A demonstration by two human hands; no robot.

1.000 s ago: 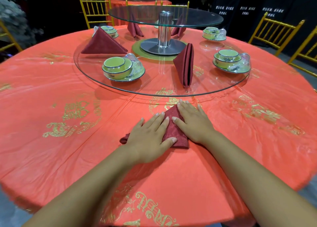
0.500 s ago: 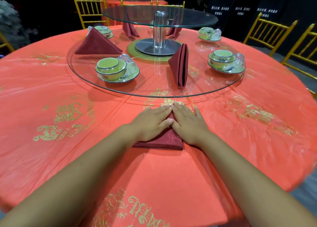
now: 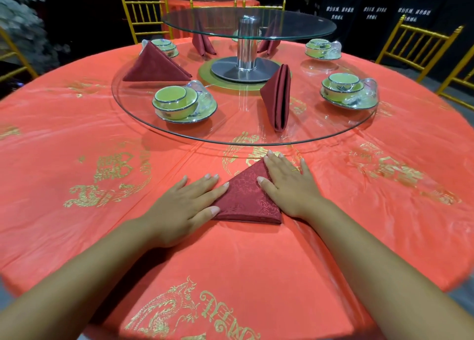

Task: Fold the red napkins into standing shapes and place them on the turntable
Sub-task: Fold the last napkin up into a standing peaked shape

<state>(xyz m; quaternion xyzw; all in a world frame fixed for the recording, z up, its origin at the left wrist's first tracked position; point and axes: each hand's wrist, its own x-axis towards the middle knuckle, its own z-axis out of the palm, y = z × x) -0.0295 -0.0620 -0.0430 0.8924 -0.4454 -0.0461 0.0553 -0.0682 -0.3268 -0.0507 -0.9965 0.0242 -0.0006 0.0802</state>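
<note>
A dark red napkin (image 3: 246, 198) lies flat on the red tablecloth, folded into a triangle with its tip pointing away from me. My left hand (image 3: 184, 206) rests flat along its left edge, fingers straight. My right hand (image 3: 287, 183) presses flat on its right edge. Beyond it is the glass turntable (image 3: 143, 129). A folded napkin (image 3: 277, 96) stands upright on the turntable near its front. Another folded napkin (image 3: 154, 65) stands as a tent at its back left, and two more (image 3: 202, 43) show behind the centre post.
Green bowl-and-saucer sets (image 3: 179, 103) (image 3: 346, 88) (image 3: 320, 48) sit on the turntable. A steel post (image 3: 247, 49) carries a smaller upper glass disc (image 3: 295, 35). Gold chairs (image 3: 415, 47) ring the round table (image 3: 77, 139).
My hands slid apart from the middle of the napkin to its left and right edges, uncovering the triangle. The left flap was folded in a second ago.
</note>
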